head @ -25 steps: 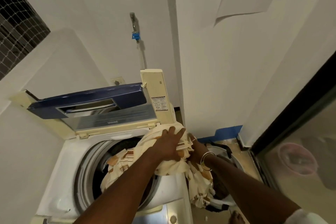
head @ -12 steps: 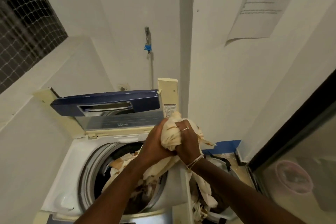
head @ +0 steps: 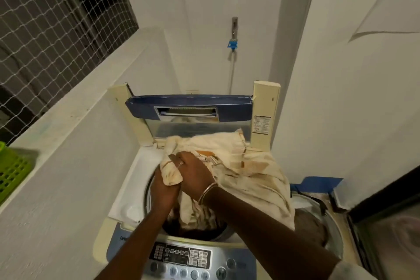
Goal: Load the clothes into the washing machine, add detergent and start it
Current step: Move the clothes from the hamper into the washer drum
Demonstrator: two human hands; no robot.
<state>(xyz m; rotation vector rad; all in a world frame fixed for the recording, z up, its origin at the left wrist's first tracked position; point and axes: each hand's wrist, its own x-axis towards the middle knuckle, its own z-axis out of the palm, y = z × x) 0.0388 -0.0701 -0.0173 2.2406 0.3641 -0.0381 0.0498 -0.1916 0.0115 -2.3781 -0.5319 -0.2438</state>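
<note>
A cream cloth with orange-brown patches [head: 245, 166] hangs over the open drum of the top-loading washing machine [head: 127, 191]. My left hand [head: 162, 191] grips a bunched end of the cloth from below. My right hand [head: 195, 176], with a ring and thin bangles, grips the same bunch from above. The rest of the cloth spreads to the right, over the machine's right rim. Dark laundry shows deep inside the drum [head: 193, 232]. The blue-edged lid [head: 191, 107] stands raised at the back. A control panel with buttons [head: 188, 259] lies at the near edge.
A round basin with a dark garment [head: 322, 223] sits on the floor right of the machine. A green perforated basket [head: 11, 170] rests on the left ledge. A tap with a blue fitting [head: 233, 38] is on the back wall. White walls stand close on both sides.
Both hands moved left with the cloth, from the machine's right side to above the drum. The cloth's free end now spreads over the right rim. The view tilted down, showing the control panel.
</note>
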